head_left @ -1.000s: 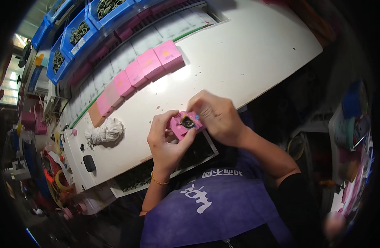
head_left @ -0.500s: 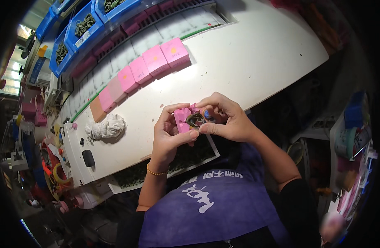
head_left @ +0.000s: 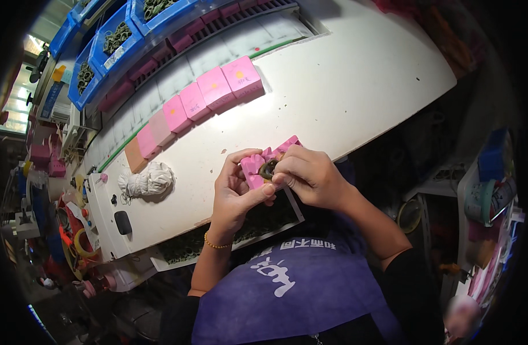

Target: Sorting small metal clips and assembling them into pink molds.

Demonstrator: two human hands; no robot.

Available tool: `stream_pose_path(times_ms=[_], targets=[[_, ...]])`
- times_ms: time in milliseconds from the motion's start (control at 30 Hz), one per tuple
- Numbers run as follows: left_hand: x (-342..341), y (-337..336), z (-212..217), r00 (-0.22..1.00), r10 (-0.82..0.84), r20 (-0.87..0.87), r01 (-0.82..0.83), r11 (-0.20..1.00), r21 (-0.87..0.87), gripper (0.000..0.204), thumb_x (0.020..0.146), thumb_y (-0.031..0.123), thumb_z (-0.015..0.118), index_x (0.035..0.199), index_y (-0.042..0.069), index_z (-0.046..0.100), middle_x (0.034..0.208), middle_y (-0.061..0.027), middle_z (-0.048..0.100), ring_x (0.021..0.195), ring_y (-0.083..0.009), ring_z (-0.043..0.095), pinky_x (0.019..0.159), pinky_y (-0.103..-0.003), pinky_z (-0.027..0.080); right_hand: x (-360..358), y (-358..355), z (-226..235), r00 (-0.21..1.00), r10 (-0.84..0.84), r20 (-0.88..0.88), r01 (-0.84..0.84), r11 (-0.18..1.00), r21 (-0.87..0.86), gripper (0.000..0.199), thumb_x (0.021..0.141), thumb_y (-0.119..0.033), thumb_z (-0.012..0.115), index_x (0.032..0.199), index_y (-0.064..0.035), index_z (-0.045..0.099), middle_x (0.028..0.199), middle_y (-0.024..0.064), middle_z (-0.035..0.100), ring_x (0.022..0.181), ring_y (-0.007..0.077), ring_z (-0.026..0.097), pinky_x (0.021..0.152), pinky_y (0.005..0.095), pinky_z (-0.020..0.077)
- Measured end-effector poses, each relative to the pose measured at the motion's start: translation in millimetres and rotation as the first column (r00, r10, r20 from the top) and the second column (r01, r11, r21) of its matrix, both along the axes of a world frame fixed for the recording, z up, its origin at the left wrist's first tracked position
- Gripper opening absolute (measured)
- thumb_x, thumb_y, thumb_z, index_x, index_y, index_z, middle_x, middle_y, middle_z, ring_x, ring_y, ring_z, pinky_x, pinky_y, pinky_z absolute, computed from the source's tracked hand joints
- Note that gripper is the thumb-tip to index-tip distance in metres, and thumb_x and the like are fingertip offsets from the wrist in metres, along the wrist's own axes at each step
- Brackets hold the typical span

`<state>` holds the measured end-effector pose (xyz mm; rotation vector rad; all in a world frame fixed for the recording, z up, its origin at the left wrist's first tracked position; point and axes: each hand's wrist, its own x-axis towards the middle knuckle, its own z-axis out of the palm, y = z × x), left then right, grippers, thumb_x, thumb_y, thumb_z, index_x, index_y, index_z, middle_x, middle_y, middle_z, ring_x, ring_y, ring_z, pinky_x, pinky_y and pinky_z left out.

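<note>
Over the front edge of the table, my left hand (head_left: 235,187) is closed around a pink rubber mould (head_left: 251,167), its thumb on the near side. The mould is spread apart, and one uneven flap shows beyond my right hand (head_left: 317,177). A dark green ring-shaped piece (head_left: 267,168) sits between the two hands, against the pink rubber. My right fingers are curled in a pinch at the ring's right side; their tips are partly hidden.
Pink blocks (head_left: 218,86) stand in a curved row across the table. A white cloth bundle (head_left: 146,180) lies at left. Blue bins (head_left: 117,40) at the back hold green rings. Below my hands, a white-edged tray (head_left: 293,208) contains many small green pieces.
My right hand has turned inward, and its fingers have closed to a pinch by the ring. The mould's far flap now sticks out beyond that hand. My left hand has barely moved.
</note>
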<state>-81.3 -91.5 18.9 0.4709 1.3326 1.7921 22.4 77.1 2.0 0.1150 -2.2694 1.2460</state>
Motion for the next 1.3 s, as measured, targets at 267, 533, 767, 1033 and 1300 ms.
stream_pose_path(times_ms=[267,533,767,1033,1300], targets=[[-3,-3,-7,0.991,0.013,0.131,-0.023,0.997,0.078,0.061,0.082,0.003,0.078,0.134,0.000,0.046,0.111,-0.0129,0.062,0.084,-0.0160,0.067,0.068,-0.028,0.060,0,11,-11,1.000,-0.027,0.005,0.027,0.908,-0.417,0.013,0.099,-0.012,0.062,0.091,-0.0016,0.062,0.078,0.0034,0.059,0.067,0.0137,0.059,0.059,0.0307,0.0474],[11,-3,-4,0.991,0.061,-0.120,-0.064,0.998,-0.025,0.059,0.082,0.001,0.078,0.133,0.001,0.048,0.111,-0.0117,0.063,0.084,-0.0135,0.066,0.069,-0.026,0.058,-27,13,-1,0.940,-0.057,0.337,0.250,0.787,-0.564,0.029,0.100,-0.017,0.058,0.123,0.0011,0.057,0.078,0.0029,0.057,0.060,0.0075,0.053,0.059,0.0235,0.0455],[2,-14,7,0.629,0.169,-0.759,-0.263,0.965,-0.003,0.049,0.077,-0.007,0.074,0.122,0.001,0.056,0.103,-0.0106,0.067,0.083,-0.0140,0.067,0.070,-0.026,0.056,-32,3,5,0.911,-0.386,-0.147,0.400,0.913,0.083,0.040,0.095,-0.012,0.065,0.132,-0.0025,0.055,0.115,0.0137,0.060,0.080,0.0172,0.059,0.071,0.0285,0.0501],[-19,-40,4,0.093,0.245,-0.965,-0.149,0.962,0.230,0.043,0.078,-0.011,0.072,0.115,0.006,0.058,0.102,-0.0191,0.069,0.086,-0.0310,0.071,0.081,-0.042,0.058,-25,-2,15,0.895,-0.026,-0.444,0.139,0.965,0.224,0.027,0.099,-0.005,0.056,0.125,0.0002,0.054,0.108,0.0168,0.064,0.093,0.0273,0.066,0.083,0.0344,0.0528],[16,-45,6,0.360,0.338,-0.870,-0.409,0.895,0.178,0.035,0.075,-0.002,0.080,0.102,0.004,0.059,0.084,-0.0101,0.067,0.063,-0.0145,0.062,0.057,-0.027,0.051,-24,-27,45,0.994,-0.080,-0.069,0.087,0.991,0.104,0.044,0.080,0.013,0.060,0.122,0.0018,0.058,0.094,0.0161,0.061,0.079,0.0316,0.059,0.071,0.0396,0.0483]])
